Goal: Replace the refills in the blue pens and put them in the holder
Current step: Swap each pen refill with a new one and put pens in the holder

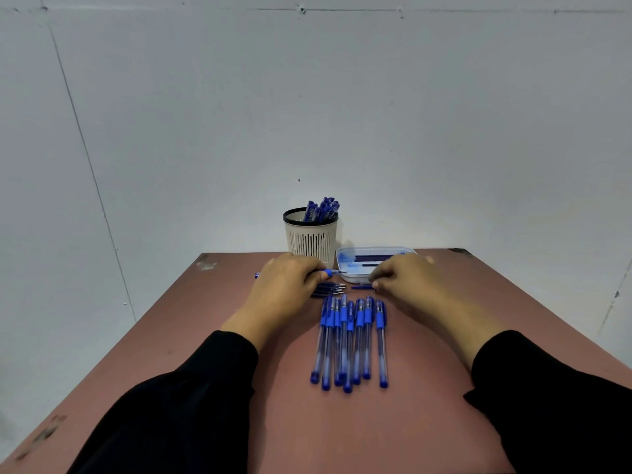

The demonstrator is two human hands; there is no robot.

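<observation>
tabletop (239, 388): left grip (287, 285) pinches uncapped pen (333, 272).

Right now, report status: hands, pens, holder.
Left hand gripping a pen, tip exposed. Right hand reaching at a cap by the tray. Row of pens waiting; holder part filled, path clear.
</observation>
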